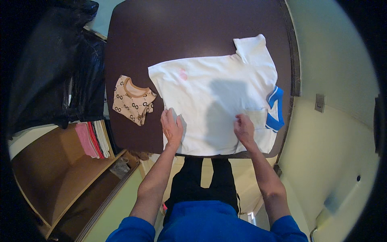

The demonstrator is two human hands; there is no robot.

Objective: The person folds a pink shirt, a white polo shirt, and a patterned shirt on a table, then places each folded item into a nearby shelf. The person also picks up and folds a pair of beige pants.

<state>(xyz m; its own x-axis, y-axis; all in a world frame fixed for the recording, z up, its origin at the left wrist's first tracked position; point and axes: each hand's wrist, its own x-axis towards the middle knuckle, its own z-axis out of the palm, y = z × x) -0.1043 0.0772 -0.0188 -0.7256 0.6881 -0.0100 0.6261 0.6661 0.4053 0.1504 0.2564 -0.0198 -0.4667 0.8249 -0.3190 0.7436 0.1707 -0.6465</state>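
A white polo shirt (193, 90) with a blue collar (275, 122) lies spread sideways, its collar to the right and its hem to the left. One short sleeve (252, 50) points away from me; the near sleeve is partly tucked from sight. There is a pink mark (183, 74) near the hem. My left hand (172, 128) rests on the shirt by the hem, thumb apart from the fingers. Beside the chest pocket (256, 119), my right hand (245, 128) touches the cloth with curled fingers; whether they pinch it is unclear.
A folded tan patterned garment (133, 101) lies left of the shirt on the dark brown table (181, 27). Folded cloths (90, 139) stand in a wooden shelf (54, 154) at lower left. Black plastic sheeting (57, 69) hangs above it. A pale wall (332, 127) borders the right side.
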